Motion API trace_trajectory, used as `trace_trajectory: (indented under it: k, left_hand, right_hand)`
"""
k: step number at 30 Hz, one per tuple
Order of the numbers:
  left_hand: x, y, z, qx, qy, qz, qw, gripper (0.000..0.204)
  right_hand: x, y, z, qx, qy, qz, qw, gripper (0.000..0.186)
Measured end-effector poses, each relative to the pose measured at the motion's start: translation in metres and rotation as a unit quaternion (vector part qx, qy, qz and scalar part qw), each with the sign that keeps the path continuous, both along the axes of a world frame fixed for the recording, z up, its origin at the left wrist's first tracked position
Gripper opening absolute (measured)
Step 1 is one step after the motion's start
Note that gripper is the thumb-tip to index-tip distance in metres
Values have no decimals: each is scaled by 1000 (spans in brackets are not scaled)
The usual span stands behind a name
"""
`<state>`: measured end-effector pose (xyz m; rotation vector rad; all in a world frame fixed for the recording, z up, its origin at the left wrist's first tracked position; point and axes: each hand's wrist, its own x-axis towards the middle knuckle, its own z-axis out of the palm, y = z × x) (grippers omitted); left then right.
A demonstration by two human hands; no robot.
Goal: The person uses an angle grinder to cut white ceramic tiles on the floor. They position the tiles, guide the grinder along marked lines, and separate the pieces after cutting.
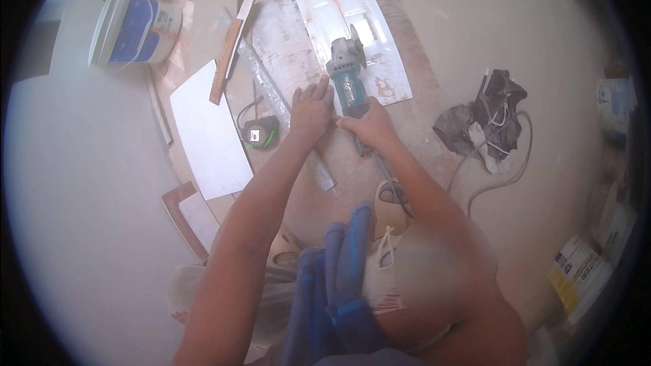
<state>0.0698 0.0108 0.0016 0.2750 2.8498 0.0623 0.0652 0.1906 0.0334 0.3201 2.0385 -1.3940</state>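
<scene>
My right hand [369, 125] is wrapped round the rear of a teal angle grinder [351, 88], whose metal head and upright disc [359, 46] point away from me. The grinder is over the near part of a glossy white tile [380, 44] with brownish smears; whether the disc touches it, I cannot tell. Beside the grinder's left side, my left hand [312, 112] rests with its fingers stretched forward, holding nothing I can see. A metal straight bar [263, 78] runs under or beside my left hand. To its left lies a black and green tape measure [260, 133].
A white tile piece [210, 135] and a brown strip [226, 61] lie left. Behind them stands a white and blue bucket [156, 24]. At right are a dark crumpled bag [498, 105] and a looping cable [502, 188]. Packaged sacks [580, 274] sit lower right. My sandalled foot [391, 196] is close below.
</scene>
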Motion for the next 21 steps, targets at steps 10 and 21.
trace_trajectory:
  k: [10, 21]
  left_hand:
    - [1, 2, 2, -2, 11, -2, 1000, 62]
    - [-2, 7, 12, 8, -26, 21, 999, 73]
  right_hand:
    - [7, 5, 6, 8, 9, 16, 1000, 79]
    - [23, 11, 6, -21, 18, -1, 1000, 66]
